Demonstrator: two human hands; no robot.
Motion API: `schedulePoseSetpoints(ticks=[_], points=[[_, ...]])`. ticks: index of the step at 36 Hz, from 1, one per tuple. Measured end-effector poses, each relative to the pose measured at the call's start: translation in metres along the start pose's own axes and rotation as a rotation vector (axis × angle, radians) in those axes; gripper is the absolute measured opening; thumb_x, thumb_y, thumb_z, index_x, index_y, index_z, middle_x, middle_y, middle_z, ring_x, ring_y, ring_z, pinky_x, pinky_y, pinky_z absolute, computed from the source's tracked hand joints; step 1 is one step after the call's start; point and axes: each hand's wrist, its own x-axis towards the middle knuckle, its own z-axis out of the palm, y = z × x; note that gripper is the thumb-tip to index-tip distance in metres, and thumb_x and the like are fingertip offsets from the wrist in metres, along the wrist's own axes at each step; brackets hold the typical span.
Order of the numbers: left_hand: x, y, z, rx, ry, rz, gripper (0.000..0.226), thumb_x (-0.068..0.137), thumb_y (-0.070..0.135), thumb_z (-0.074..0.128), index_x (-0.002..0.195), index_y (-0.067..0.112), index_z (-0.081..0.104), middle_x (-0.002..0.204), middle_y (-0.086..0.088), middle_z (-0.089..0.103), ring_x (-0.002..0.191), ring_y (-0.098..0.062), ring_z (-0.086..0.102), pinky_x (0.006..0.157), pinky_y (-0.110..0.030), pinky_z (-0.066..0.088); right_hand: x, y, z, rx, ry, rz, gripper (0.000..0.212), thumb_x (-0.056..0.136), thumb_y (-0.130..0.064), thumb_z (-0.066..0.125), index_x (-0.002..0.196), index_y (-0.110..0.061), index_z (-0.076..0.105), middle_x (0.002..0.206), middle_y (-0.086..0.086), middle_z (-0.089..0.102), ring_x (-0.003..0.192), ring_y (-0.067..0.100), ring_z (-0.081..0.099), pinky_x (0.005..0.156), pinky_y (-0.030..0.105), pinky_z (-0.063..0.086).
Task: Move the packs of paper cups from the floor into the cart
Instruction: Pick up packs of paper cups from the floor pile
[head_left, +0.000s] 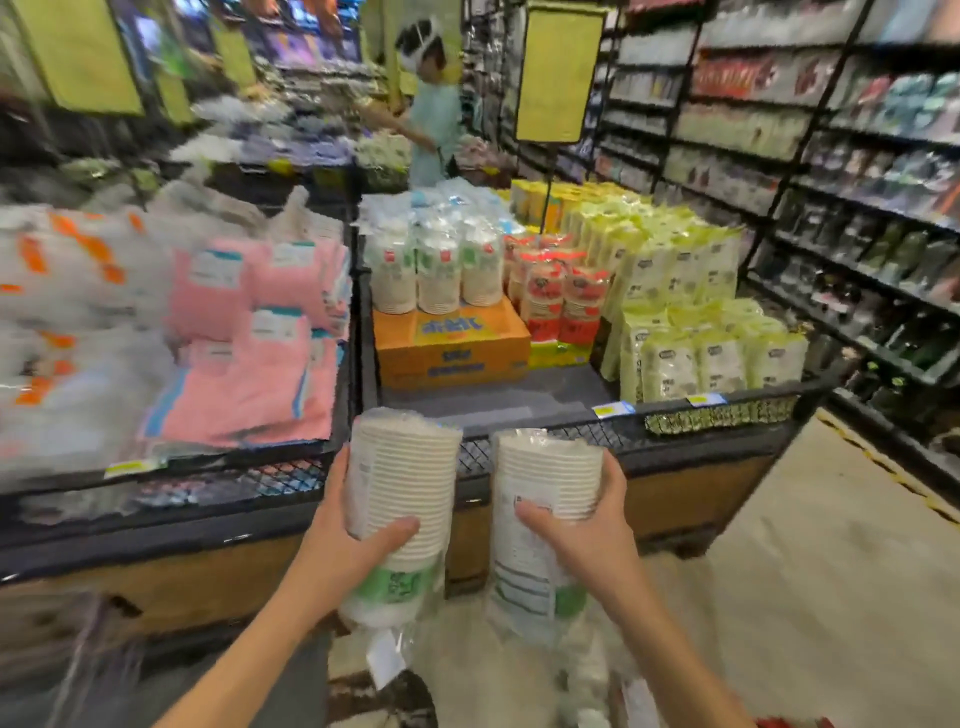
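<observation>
Nearest the camera, the left hand (343, 540) is seen curled round the lower half of one pack of paper cups (402, 483), the thumb laid across its front and the fingers hidden behind it. Beside it, the right hand (587, 540) is wrapped in the same way round a second pack of paper cups (545, 499), the thumb pressed on its printed label. Both packs are held roughly upright in clear plastic wrap, close together but apart, above the beige floor (805, 545) and in front of the near mesh rim of the cart (675, 415); neither is set inside it. Something wrapped in plastic is glimpsed below the hands, too blurred to be made out. Inside the cart, an orange box (452, 343) is placed at the back, and white cup packs (436, 270) are stood on top of it. Red-printed packs (561, 306) are stacked just to its right, and yellow-green packs (701, 332) are piled along the right side. Yellow price tags (613, 410) are clipped to the rim. To the left, a neighbouring bin (156, 483) is filled with pink and white packaged goods (249, 338). Dark shelves (857, 208) of goods are lined along the right, and another person (431, 114) is seen in the aisle behind.
</observation>
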Motion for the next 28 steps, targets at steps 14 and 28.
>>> schedulePoseSetpoints(ticks=[14,28], points=[[-0.104,-0.004,-0.127,-0.049,0.595,-0.137,0.094,0.069,0.057,0.085,0.126,0.078,0.012,0.14,0.028,0.043,0.122,-0.007,0.054,0.106,-0.038,0.046,0.003,-0.09,0.15,0.023,-0.506,-0.295,0.125,0.073,-0.045,0.096,0.164,-0.037,0.01,0.144,-0.007,0.054,0.133,0.019,0.058,0.117,0.046,0.047],[-0.179,-0.053,-0.268,-0.156,0.994,-0.213,0.119,0.065,0.05,0.087,0.153,0.051,0.007,0.127,0.02,0.053,0.106,-0.005,0.061,0.092,-0.038,0.054,-0.062,-0.164,0.353,-0.026,-0.869,-0.476,0.093,0.07,-0.045,0.098,0.14,-0.042,0.037,0.132,-0.016,0.061,0.124,0.014,0.062,0.108,0.037,0.049]])
